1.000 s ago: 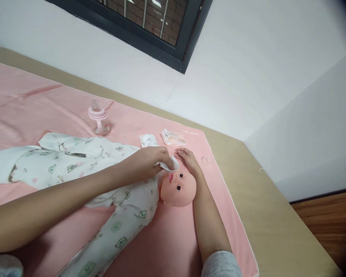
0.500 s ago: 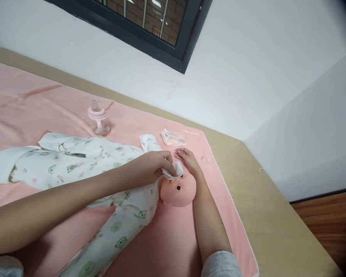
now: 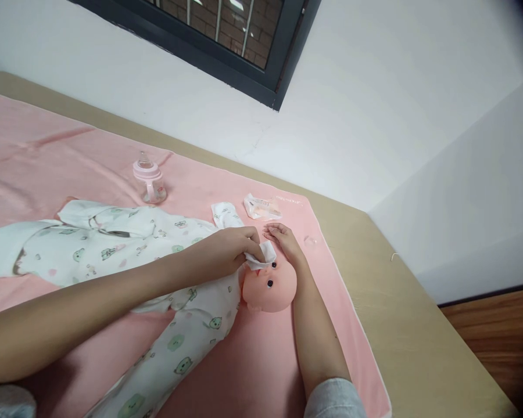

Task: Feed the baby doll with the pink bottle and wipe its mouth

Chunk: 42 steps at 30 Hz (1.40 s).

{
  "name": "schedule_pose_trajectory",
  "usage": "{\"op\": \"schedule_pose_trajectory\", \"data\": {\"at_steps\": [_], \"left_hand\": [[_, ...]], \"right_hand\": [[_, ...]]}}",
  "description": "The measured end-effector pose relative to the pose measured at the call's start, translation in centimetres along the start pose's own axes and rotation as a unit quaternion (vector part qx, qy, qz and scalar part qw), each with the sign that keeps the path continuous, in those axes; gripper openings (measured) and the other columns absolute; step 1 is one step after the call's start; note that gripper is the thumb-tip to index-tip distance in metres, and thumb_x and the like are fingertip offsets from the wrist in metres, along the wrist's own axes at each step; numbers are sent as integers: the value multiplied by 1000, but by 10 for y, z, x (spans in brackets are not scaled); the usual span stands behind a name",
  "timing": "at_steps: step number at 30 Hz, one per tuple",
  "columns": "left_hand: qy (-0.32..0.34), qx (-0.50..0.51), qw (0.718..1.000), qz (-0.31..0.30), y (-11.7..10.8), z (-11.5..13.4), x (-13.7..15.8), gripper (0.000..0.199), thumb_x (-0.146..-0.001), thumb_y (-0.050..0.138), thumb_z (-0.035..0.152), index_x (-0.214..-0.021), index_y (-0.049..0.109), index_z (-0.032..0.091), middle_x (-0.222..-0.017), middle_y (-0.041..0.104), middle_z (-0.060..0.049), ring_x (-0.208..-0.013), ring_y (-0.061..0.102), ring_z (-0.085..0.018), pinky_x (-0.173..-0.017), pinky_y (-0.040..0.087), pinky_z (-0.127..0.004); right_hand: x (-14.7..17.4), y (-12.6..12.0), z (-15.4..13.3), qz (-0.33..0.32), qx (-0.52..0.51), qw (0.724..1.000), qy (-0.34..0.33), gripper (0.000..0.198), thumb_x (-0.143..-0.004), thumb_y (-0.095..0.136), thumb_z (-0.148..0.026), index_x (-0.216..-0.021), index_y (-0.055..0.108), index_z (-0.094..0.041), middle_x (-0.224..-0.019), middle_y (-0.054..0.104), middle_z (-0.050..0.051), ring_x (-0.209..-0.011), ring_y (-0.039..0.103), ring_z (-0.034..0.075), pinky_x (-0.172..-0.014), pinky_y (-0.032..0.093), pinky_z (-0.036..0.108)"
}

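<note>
A baby doll [image 3: 273, 293] lies on its back, head to the right, in a white sleepsuit [image 3: 126, 244] with green prints. My left hand [image 3: 235, 249] pinches a white wipe [image 3: 265, 254] and presses it to the doll's cheek beside the mouth. Both dark eyes of the doll show. Beyond the top of its head rests my right hand [image 3: 285, 239], fingers stretched out together and holding nothing that I can see. The forearm lies along the crown of the doll's head.
A pink-lidded baby bottle [image 3: 150, 183] stands behind the doll. Near my right fingers lies a small wipes packet [image 3: 262, 207], with a clear small item [image 3: 310, 240] to its right. The pink mat [image 3: 253, 360] covers much of the wooden table [image 3: 401, 325], below a wall and window.
My left hand has shifted the wipe slightly down the doll's face, so the far eye shows more fully. My right hand stays where it was.
</note>
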<state>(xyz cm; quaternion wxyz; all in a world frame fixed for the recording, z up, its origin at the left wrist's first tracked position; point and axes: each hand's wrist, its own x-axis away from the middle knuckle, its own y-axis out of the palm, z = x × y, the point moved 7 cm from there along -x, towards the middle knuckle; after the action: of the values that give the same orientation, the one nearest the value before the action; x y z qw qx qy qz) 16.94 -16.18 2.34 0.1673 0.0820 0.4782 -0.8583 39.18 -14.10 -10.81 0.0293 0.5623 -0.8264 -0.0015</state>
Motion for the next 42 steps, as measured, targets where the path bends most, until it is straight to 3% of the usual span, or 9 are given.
{"op": "schedule_pose_trajectory", "data": {"at_steps": [15,18,20,23,26,28,32,37,42], "left_hand": [[-22,-10,1000,6,-11,-3,0,45,-76,41,-2,-94,75,23,-93,63,0,-82,61,-14,-72,42,-22],[-53,-12,999,10,-24,-5,2,38,-81,46,6,-98,75,25,-100,66,0,-87,62,-16,-73,44,-23],[-66,-14,997,28,-34,-9,2,34,-83,49,12,-100,75,25,-105,66,-1,-90,63,-17,-75,45,-25],[-75,-12,996,56,-45,-18,3,31,-84,49,18,-100,76,25,-110,66,-2,-95,63,-18,-81,47,-26],[-80,-29,995,58,-49,-31,4,32,-83,49,20,-100,76,26,-112,65,-1,-97,63,-19,-85,48,-27],[-83,-48,994,58,-51,-38,3,33,-82,48,20,-100,76,26,-114,64,-2,-99,63,-20,-89,47,-29],[-90,-74,991,58,-55,-44,2,33,-82,48,20,-99,76,22,-120,63,-4,-106,61,-22,-99,45,-34],[-90,-73,991,65,-60,-43,3,32,-83,48,21,-100,75,23,-123,63,-3,-110,60,-21,-102,44,-33],[-114,-68,986,102,-77,-50,8,40,-89,49,31,-123,65,19,-130,63,-5,-116,58,-23,-104,43,-36]], "right_hand": [[4,3,-9,5,9,1000,0,28,-73,72,-36,-96,69,-20,-98,73,4,-93,66,16,-98,50,35],[6,3,-33,1,37,999,-19,22,-69,71,-28,-90,70,-20,-100,73,5,-93,67,17,-95,51,36],[14,9,-65,-10,70,995,-73,11,-69,68,-23,-79,70,-20,-107,73,4,-103,65,20,-97,50,37],[43,36,-121,-87,168,965,-182,19,-77,56,-16,-78,74,-24,-123,69,1,-129,53,23,-108,44,42],[81,71,-155,-156,322,900,-248,42,-77,47,-5,-90,77,-31,-141,57,-7,-142,40,23,-119,32,49],[100,88,-163,-164,397,861,-272,52,-77,42,-1,-97,77,-34,-146,53,-10,-147,32,22,-121,28,52],[116,108,-160,-157,479,808,-307,55,-81,38,1,-103,76,-32,-145,53,-7,-149,29,23,-119,35,53],[116,116,-156,-110,525,790,-297,41,-89,43,-7,-104,76,-28,-116,68,5,-133,47,27,-107,46,49],[111,103,-158,-67,507,825,-242,33,-89,47,-12,-100,76,-25,-107,68,7,-103,62,24,-93,51,43]]}}
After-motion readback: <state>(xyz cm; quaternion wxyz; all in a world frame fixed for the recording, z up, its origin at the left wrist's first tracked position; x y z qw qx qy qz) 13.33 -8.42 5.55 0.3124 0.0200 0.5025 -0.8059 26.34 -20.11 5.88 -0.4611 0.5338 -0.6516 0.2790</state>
